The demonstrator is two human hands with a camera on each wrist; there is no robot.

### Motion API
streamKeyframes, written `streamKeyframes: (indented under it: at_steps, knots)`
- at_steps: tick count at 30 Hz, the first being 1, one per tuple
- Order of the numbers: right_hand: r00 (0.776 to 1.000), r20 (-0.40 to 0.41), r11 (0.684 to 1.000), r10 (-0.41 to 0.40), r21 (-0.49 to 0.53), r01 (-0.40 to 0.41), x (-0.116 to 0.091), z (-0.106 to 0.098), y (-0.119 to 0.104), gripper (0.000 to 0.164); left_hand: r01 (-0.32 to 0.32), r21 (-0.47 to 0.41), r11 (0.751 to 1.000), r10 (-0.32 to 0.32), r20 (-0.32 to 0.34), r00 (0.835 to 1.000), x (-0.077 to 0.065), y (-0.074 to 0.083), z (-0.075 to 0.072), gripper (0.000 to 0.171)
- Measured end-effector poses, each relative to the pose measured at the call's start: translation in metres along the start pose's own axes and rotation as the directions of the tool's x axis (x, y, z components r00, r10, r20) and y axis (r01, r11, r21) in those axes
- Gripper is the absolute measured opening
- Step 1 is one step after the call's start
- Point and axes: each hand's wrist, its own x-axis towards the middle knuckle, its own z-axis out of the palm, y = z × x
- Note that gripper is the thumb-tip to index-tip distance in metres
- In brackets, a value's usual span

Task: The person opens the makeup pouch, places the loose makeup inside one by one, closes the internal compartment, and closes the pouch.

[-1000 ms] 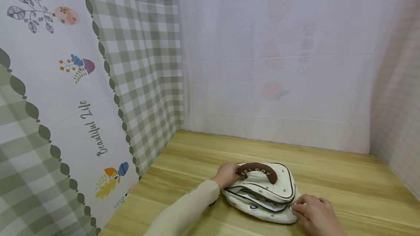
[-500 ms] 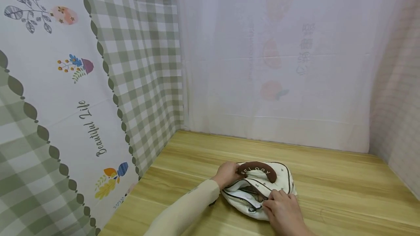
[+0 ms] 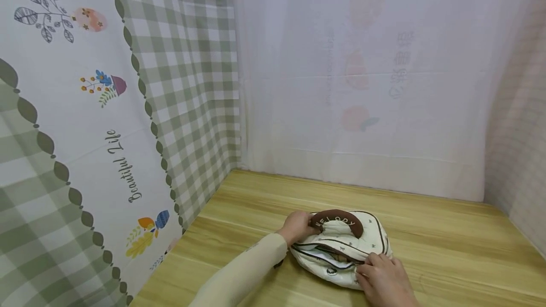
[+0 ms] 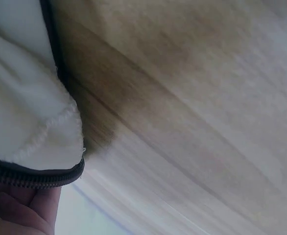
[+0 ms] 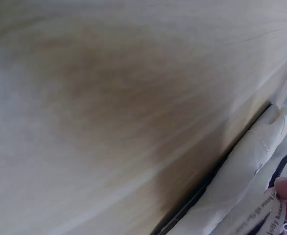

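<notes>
A cream quilted pouch (image 3: pixel 370 227) with dark piping and a brown lettered handle (image 3: pixel 337 215) lies on the table. Its front zipper gapes partway, showing a white lining (image 3: pixel 326 256). At the pouch's left side, my left hand (image 3: pixel 296 227) grips the edge beside the handle; in the left wrist view its fingers (image 4: pixel 23 210) are under the dark zipper teeth (image 4: pixel 31 177). My right hand (image 3: pixel 385 278) is at the front right of the opening, thumb and fingers pinching by the zipper. The right wrist view shows a printed ribbon tab (image 5: pixel 275 215) between those fingertips.
The wood-grain table (image 3: pixel 239 231) extends around the pouch. A green checked cloth with printed plants (image 3: pixel 187 60) hangs along the left, a pale curtain (image 3: pixel 290 122) across the back, and another pale cloth (image 3: pixel 518 155) on the right.
My right hand moved left along the zipper from the pouch's right end, then came partway back right. The opening gaped wider midway and is narrower now. The left hand kept its grip.
</notes>
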Motion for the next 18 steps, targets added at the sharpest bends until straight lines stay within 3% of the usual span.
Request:
streamKeyframes:
  at_steps: [7,13,18]
  knots:
    - [0.998,-0.052,0.999,-0.043,-0.025,0.042,-0.004,0.000,0.009,0.017,0.036,-0.101,0.994,-0.029,0.075,0.997,0.004,-0.003,-0.004,0.019]
    - [0.997,-0.060,0.999,-0.039,-0.028,0.037,-0.005,-0.002,0.014,0.017,0.098,-0.251,0.963,-0.060,0.154,0.986,0.007,-0.004,-0.016,0.026]
    - [0.995,-0.104,1.000,-0.012,-0.006,0.012,-0.001,-0.009,0.020,0.022,0.121,-0.288,0.950,-0.071,0.178,0.981,0.007,-0.003,-0.023,0.035]
